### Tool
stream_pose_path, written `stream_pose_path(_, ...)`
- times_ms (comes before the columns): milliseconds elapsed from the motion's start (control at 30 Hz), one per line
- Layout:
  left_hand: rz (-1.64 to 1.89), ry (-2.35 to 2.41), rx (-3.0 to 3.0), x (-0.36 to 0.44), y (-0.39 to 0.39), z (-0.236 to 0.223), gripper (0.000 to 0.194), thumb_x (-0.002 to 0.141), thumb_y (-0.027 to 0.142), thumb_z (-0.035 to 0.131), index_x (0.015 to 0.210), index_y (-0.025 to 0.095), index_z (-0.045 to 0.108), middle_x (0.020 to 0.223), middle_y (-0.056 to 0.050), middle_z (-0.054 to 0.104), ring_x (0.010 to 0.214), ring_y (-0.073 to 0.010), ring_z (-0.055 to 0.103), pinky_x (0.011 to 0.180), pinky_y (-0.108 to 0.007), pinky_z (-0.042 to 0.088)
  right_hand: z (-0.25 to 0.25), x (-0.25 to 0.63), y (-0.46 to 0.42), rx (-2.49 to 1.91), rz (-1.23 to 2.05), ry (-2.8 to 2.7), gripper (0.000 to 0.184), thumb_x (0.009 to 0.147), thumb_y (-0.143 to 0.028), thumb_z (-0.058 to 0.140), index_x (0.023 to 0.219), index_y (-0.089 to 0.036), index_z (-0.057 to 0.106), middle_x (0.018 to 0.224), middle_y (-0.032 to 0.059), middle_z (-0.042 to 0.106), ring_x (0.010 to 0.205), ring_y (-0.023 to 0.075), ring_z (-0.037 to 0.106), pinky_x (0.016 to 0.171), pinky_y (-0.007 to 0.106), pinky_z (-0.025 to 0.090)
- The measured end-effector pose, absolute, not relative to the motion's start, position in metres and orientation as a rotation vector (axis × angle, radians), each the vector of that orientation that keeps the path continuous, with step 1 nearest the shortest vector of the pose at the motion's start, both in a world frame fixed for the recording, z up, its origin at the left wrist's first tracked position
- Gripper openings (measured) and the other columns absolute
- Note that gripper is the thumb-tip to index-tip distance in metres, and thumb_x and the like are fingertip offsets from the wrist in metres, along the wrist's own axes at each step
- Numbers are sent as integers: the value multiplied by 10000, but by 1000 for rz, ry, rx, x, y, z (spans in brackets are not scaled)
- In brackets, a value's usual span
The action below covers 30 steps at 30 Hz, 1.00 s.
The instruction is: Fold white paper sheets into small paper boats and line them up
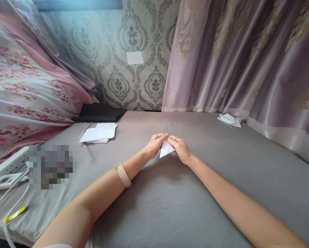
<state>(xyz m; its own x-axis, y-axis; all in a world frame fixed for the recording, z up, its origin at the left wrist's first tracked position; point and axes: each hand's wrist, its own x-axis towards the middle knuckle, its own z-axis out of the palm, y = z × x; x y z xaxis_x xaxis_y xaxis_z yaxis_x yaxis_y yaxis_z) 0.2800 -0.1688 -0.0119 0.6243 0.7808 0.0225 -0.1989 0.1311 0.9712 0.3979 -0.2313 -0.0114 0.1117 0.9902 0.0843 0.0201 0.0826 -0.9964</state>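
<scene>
Folded white paper (167, 149) was pinched by left hand (155, 144) and right hand (181, 150), fingertips together, over middle of gray sheet (170, 206). White paper stack (99, 132) lay left; folded pieces (230, 120) sat far right, near purple curtain (211, 69).
</scene>
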Motion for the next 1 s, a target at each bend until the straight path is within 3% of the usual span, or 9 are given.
stream_pose_path(167,763,593,1221,278,-171,-18,490,692,567,708,587,174,436,531,42,416,490,-80,413,499,-239,330,-21,402,-232,-1195,1053,-1180,337,789,-452,567,609,-204,428,546,-70,351,527,94,318,525,253,239)
stream_pose_path(267,781,598,1237,274,-170,-18,535,773,635,596,570,166,438,534,38,393,497,-72,363,498,-233,301,-21,404,-234,-1202,1041,-1190,316,810,-450,546,634,-204,455,571,-61,382,548,102,336,543,256,255)
stream_pose_path(367,787,587,1231,270,-170,-16,557,830,660,491,615,147,522,594,2,473,558,-90,412,550,-239,340,-21,404,-238,-1225,1013,-1206,298,827,-440,530,654,-201,489,586,-57,396,561,106,342,556,259,264)
stream_pose_path(533,834,615,1253,266,-177,-12,343,715,448,744,716,137,600,666,7,531,624,-90,457,598,-223,354,-20,406,-241,-1271,962,-1254,324,851,-455,525,657,-196,517,587,-54,396,572,105,352,555,254,271)
stream_pose_path(733,936,705,1239,267,-178,-12,325,707,422,736,647,137,591,611,23,505,598,-85,441,608,-231,353,-19,404,-240,-1268,1009,-1059,428,828,-603,509,787,-201,648,704,-2,598,672,147,522,593,265,385)
stream_pose_path(867,961,720,1233,268,-176,-15,317,696,407,748,640,136,593,601,27,510,583,-79,442,598,-228,352,-22,399,-239,-1244,977,-1047,336,737,-520,675,816,-194,691,715,10,646,675,146,541,600,268,402)
stream_pose_path(1000,924,666,1172,268,-176,-17,328,702,413,754,642,133,595,611,22,529,578,-73,459,594,-221,370,-27,400,-238,-1226,997,-987,283,712,-473,712,770,-196,706,704,9,673,655,141,556,606,276,409)
